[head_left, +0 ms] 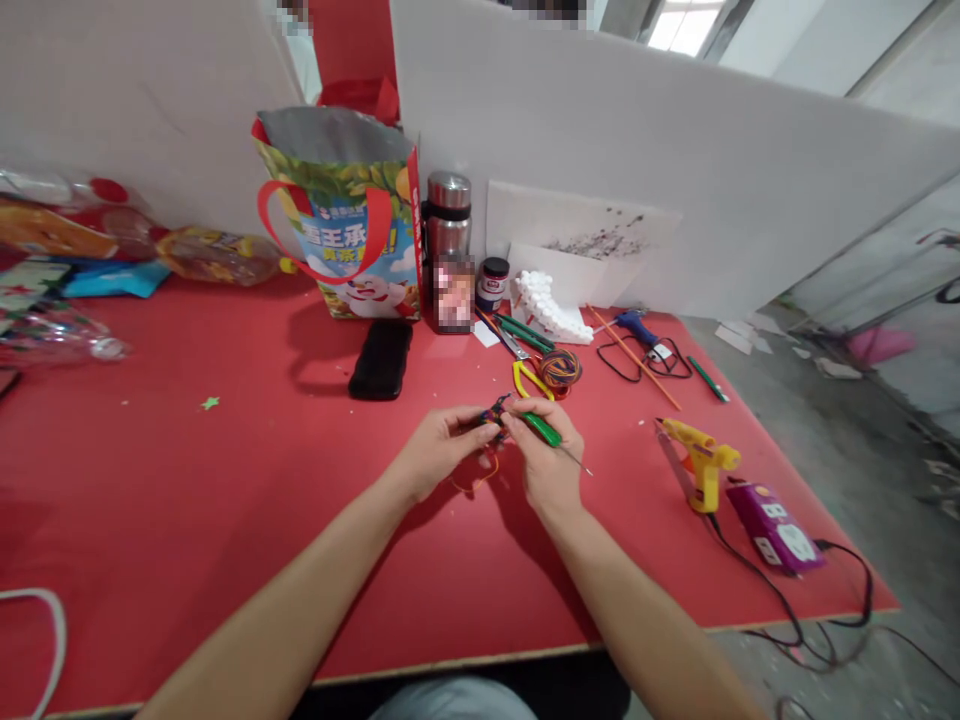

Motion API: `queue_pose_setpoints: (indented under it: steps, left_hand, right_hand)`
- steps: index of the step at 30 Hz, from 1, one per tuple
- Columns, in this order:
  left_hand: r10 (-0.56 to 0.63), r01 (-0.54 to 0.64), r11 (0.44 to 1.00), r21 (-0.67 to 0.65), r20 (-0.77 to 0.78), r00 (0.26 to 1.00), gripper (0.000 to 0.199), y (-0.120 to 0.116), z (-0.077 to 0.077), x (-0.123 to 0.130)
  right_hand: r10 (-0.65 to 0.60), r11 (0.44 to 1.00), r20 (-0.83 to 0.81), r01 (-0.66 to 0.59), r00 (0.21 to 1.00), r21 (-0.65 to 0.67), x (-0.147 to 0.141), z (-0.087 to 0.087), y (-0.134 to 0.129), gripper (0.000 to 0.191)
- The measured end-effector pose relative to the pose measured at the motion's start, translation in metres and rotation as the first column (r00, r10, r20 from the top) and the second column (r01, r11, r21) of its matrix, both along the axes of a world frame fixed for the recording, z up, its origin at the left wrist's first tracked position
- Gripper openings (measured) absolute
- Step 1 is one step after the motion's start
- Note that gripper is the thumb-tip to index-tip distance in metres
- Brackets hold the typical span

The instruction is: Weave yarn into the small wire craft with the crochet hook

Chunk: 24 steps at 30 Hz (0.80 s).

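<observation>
Table red; yarn ball multicol., prob. striped.

The left hand is bare, with slim fingers and a narrow wrist. Behind it, the left forearm is uncovered as far as the view shows, widening smoothly from the wrist. The right hand is bare too, and the right forearm behind it is likewise uncovered and plain. Below and between both hands, at the lower edge of the view, shows a rounded patch of pale grey-blue clothing, plain and smooth. Its fabric and cut are impossible to tell.
</observation>
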<state>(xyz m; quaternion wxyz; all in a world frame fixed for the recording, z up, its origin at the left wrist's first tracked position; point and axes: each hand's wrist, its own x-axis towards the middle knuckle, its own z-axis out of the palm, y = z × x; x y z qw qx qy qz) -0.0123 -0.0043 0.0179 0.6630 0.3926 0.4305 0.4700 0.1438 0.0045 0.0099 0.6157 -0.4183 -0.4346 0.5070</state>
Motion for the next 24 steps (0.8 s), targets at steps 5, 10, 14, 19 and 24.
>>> queue_pose_setpoints:
  steps: [5, 10, 14, 19, 24]
  left_hand:
    - [0.100, -0.100, 0.994, 0.034, 0.020, 0.995, 0.030, 0.0038, -0.0012, 0.0013]
    - [0.156, -0.157, 0.988, 0.010, 0.070, 0.985, 0.034, 0.0051, -0.0009, -0.0004]
    - [0.179, -0.181, 0.984, 0.004, 0.100, 0.979, 0.038, 0.0045, 0.0008, 0.0006]
    - [0.189, -0.193, 0.981, 0.033, 0.099, 0.977, 0.038, 0.0034, 0.0018, 0.0008]
    - [0.196, -0.200, 0.978, 0.061, 0.067, 0.978, 0.039, 0.0027, 0.0018, 0.0001]
  right_hand:
    - [0.007, 0.997, -0.197, -0.023, 0.980, -0.076, -0.0057, 0.0000, 0.0002, 0.022]
    - [0.011, 0.986, -0.287, -0.058, 0.958, -0.154, -0.0053, 0.0002, 0.0024, 0.027]
    - [-0.002, 0.986, -0.313, -0.050, 0.950, -0.156, -0.0043, -0.0006, 0.0042, 0.027]
    - [0.005, 0.991, -0.325, -0.049, 0.946, -0.127, -0.0059, -0.0012, 0.0038, 0.025]
    - [0.048, 0.997, -0.226, -0.061, 0.973, -0.049, -0.0068, -0.0042, -0.0039, 0.020]
